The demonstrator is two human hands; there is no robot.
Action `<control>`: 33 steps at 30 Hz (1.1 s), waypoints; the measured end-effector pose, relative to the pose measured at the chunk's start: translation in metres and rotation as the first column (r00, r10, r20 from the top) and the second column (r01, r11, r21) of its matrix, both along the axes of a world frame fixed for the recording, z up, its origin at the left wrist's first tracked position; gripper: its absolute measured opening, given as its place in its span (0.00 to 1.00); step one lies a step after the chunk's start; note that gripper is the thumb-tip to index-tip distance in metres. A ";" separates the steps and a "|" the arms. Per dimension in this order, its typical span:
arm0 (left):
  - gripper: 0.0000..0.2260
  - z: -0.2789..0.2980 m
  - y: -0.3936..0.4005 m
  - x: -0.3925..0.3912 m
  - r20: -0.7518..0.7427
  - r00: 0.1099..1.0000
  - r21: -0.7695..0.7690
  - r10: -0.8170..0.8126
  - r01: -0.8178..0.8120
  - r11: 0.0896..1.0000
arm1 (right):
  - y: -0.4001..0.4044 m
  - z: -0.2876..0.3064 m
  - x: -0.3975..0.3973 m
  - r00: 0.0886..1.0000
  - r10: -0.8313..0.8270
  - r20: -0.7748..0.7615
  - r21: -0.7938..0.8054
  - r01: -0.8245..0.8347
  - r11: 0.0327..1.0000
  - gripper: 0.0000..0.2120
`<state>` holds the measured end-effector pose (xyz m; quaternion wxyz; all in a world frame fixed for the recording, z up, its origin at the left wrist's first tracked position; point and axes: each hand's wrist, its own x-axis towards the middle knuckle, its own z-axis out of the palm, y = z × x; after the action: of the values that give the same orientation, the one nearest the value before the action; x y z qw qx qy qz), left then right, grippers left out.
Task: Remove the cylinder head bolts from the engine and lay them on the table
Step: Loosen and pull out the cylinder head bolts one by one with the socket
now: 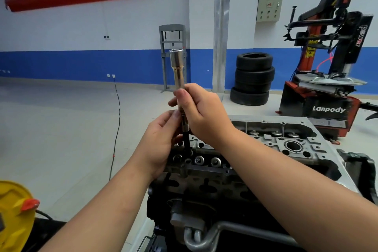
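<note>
Chrome under the fingers (181, 95): right hand (202, 112) wrapped round the lower half of a long socket tool (177, 67), thumb and curled fingers clamped on its barrel. Just below, left hand (159, 145) pinching the tool's narrow lower end between thumb and fingertips. Held upright, tilted a little, open hexagon end pointing up.

Hanging from the tool's foot, a black bolt (186, 145), slim and dark, its lower tip at or just inside a hole in the cylinder head (266, 141). Cannot tell whether fully clear of the hole. Judged as 1 head bolt partway through lifting out, not yet free of the engine (204, 190).

Next, probably: draw straight up along the hole's line, no side load, then free the bolt from the tool with the left fingers and carry it to the desk. No desk surface identifiable in view, so a turn of the head likely needed first. No loose bolts visible anywhere.

Containers: yellow vessel (14, 210) with an orange spout at lower left, contents hidden. Round bore (293, 146) in the head at right, dark inside, apparently empty.
</note>
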<state>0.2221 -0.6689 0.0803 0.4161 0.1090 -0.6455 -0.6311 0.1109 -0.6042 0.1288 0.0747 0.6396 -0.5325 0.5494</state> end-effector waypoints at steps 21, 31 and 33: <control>0.19 -0.002 -0.001 -0.002 -0.011 0.997 -0.046 0.079 -0.079 0.996 | 0.000 0.001 -0.001 0.998 0.037 0.056 -0.014 -0.037 0.999 0.11; 0.20 0.000 0.001 -0.002 0.020 0.998 -0.046 0.059 -0.058 0.997 | 0.000 0.000 -0.002 0.996 0.066 0.053 -0.020 -0.065 0.998 0.14; 0.22 0.000 0.002 -0.003 0.006 0.996 -0.043 0.091 -0.091 0.995 | 0.000 0.001 -0.002 0.996 0.053 0.068 -0.066 -0.049 0.997 0.12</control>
<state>0.2192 -0.6669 0.0804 0.4442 0.1319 -0.6547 -0.5972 0.1085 -0.6041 0.1293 0.0625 0.6308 -0.5003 0.5898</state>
